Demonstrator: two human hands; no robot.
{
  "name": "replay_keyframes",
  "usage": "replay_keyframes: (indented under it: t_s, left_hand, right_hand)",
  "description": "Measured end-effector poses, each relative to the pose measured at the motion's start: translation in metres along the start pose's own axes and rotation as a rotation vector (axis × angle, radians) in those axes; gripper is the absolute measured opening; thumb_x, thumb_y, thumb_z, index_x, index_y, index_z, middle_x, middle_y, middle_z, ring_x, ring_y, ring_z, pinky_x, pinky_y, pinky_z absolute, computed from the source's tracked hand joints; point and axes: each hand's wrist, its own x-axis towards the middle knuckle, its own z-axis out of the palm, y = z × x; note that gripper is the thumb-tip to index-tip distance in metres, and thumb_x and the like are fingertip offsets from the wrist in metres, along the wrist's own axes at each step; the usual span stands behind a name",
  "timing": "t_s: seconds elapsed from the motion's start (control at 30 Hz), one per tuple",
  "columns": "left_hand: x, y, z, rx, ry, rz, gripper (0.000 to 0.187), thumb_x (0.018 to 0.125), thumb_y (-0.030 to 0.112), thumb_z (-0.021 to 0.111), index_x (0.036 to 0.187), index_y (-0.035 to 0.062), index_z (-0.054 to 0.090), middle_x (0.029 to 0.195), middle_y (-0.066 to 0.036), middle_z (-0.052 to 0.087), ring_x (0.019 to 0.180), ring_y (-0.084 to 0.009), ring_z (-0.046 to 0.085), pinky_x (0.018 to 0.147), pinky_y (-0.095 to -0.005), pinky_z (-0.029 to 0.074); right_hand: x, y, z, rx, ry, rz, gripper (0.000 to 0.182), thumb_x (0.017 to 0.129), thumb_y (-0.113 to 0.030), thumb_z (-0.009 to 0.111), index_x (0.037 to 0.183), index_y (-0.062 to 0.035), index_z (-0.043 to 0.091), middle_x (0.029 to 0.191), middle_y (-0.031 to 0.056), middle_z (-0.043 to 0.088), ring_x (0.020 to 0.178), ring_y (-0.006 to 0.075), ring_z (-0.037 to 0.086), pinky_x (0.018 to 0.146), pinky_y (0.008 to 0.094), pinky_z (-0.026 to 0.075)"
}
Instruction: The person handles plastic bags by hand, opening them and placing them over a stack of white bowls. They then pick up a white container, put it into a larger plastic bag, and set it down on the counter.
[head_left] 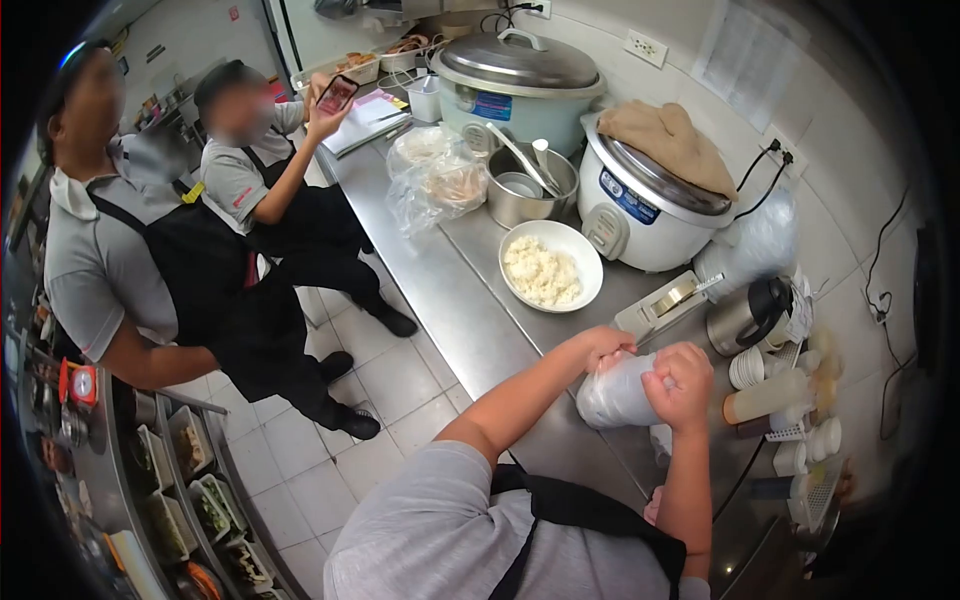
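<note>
My left hand is closed at the upper left end of a clear plastic bag roll, near the tape dispenser. On the roll's right side my right hand is curled into a fist, gripping the plastic. A gray tape dispenser lies just beyond the hands. Farther up the steel counter stands a white bowl of white rice. Behind it is a steel pot with utensils in it.
Two rice cookers line the wall, one topped with a brown cloth. Plastic bags lie left of the pot. A steel jug and bottles stand at right. Two people stand at left, one holding a phone.
</note>
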Motion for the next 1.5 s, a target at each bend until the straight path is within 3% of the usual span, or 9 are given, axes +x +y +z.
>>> replay_keyframes:
  t_s: [0.3, 0.47, 0.67, 0.8, 0.9, 1.0, 1.2, 1.4, 1.5]
  left_hand:
    - [-0.029, -0.035, 0.005, -0.173, 0.278, 0.255, 0.026, 0.08, 0.032, 0.05, 0.07, 0.0083, 0.047, 0.056, -0.002, 0.046, 0.044, -0.011, 0.043, 0.038, -0.0266, 0.035]
    - [-0.026, -0.058, 0.007, -0.034, 0.446, 0.529, 0.032, 0.082, 0.038, 0.046, 0.071, 0.0078, 0.046, 0.05, 0.0, 0.039, 0.039, -0.0095, 0.035, 0.034, -0.0257, 0.025]
    - [-0.041, -0.037, -0.011, -0.343, 0.032, 0.049, 0.034, 0.083, 0.04, 0.044, 0.075, 0.0067, 0.049, 0.063, -0.005, 0.054, 0.045, -0.012, 0.049, 0.04, -0.0266, 0.042]
    - [-0.006, -0.028, -0.044, -0.262, -0.251, -0.087, 0.042, 0.085, 0.041, 0.036, 0.089, 0.0017, 0.05, 0.076, -0.011, 0.059, 0.065, -0.0211, 0.059, 0.063, -0.0352, 0.05]
    - [-0.003, -0.034, -0.034, -0.315, -0.027, -0.032, 0.04, 0.085, 0.04, 0.037, 0.078, 0.0022, 0.048, 0.072, -0.01, 0.057, 0.058, -0.0197, 0.056, 0.055, -0.0345, 0.051]
    - [-0.032, -0.048, -0.01, -0.429, -0.029, 0.053, 0.039, 0.086, 0.038, 0.035, 0.079, 0.0016, 0.048, 0.077, -0.011, 0.056, 0.068, -0.0218, 0.057, 0.065, -0.0375, 0.05]
    - [-0.033, -0.078, -0.014, -0.547, 0.036, 0.211, 0.037, 0.086, 0.038, 0.036, 0.079, 0.0037, 0.047, 0.076, -0.012, 0.055, 0.07, -0.0233, 0.056, 0.067, -0.0381, 0.048]
    - [-0.031, -0.091, -0.01, -0.514, 0.314, 0.402, 0.032, 0.085, 0.036, 0.04, 0.072, 0.0077, 0.043, 0.067, -0.006, 0.048, 0.064, -0.02, 0.051, 0.062, -0.0345, 0.047]
    - [-0.039, -0.088, -0.001, -0.489, 0.342, 0.444, 0.031, 0.086, 0.035, 0.04, 0.072, 0.0082, 0.042, 0.066, -0.003, 0.047, 0.066, -0.0164, 0.05, 0.059, -0.0316, 0.045]
  right_hand:
    - [-0.009, 0.007, 0.01, 0.087, 0.133, -0.051, 0.017, 0.056, -0.008, 0.06, 0.056, -0.0073, 0.043, 0.075, 0.0081, 0.054, 0.076, 0.0258, 0.051, 0.07, 0.0344, 0.037]
    - [-0.012, -0.022, 0.016, 0.047, 0.341, 0.427, 0.019, 0.057, -0.002, 0.054, 0.075, -0.0028, 0.05, 0.086, 0.0127, 0.053, 0.083, 0.0302, 0.05, 0.076, 0.0365, 0.039]
    - [-0.016, 0.002, 0.003, 0.095, 0.05, 0.194, 0.021, 0.053, -0.001, 0.049, 0.073, -0.0025, 0.051, 0.08, 0.0136, 0.056, 0.084, 0.0313, 0.053, 0.076, 0.0363, 0.042]
    - [-0.012, 0.011, -0.004, 0.342, -0.067, 0.107, 0.018, 0.05, 0.0, 0.048, 0.068, -0.0029, 0.05, 0.074, 0.0111, 0.057, 0.087, 0.0314, 0.054, 0.077, 0.0379, 0.041]
    - [-0.011, 0.017, -0.005, 0.496, -0.149, 0.093, 0.017, 0.049, -0.001, 0.049, 0.066, -0.0045, 0.049, 0.074, 0.0081, 0.056, 0.088, 0.0306, 0.054, 0.083, 0.0392, 0.037]
    - [-0.011, 0.022, -0.011, 0.588, -0.251, 0.1, 0.018, 0.048, -0.001, 0.049, 0.065, -0.0049, 0.05, 0.083, 0.0089, 0.055, 0.096, 0.0298, 0.049, 0.089, 0.039, 0.031]
    - [-0.033, 0.019, -0.01, 0.644, -0.094, 0.248, 0.03, 0.052, 0.001, 0.049, 0.08, -0.0068, 0.055, 0.11, 0.0131, 0.044, 0.109, 0.0248, 0.038, 0.089, 0.0319, 0.031]
    - [-0.098, 0.028, -0.017, 0.658, 0.335, 0.505, 0.038, 0.067, -0.013, 0.059, 0.103, -0.0032, 0.05, 0.115, 0.0116, 0.042, 0.103, 0.0223, 0.044, 0.088, 0.0326, 0.032]
    - [-0.174, 0.046, -0.05, 0.147, 0.456, 0.918, 0.039, 0.069, -0.022, 0.06, 0.102, -0.0032, 0.051, 0.103, 0.0125, 0.048, 0.095, 0.0243, 0.049, 0.082, 0.0339, 0.038]
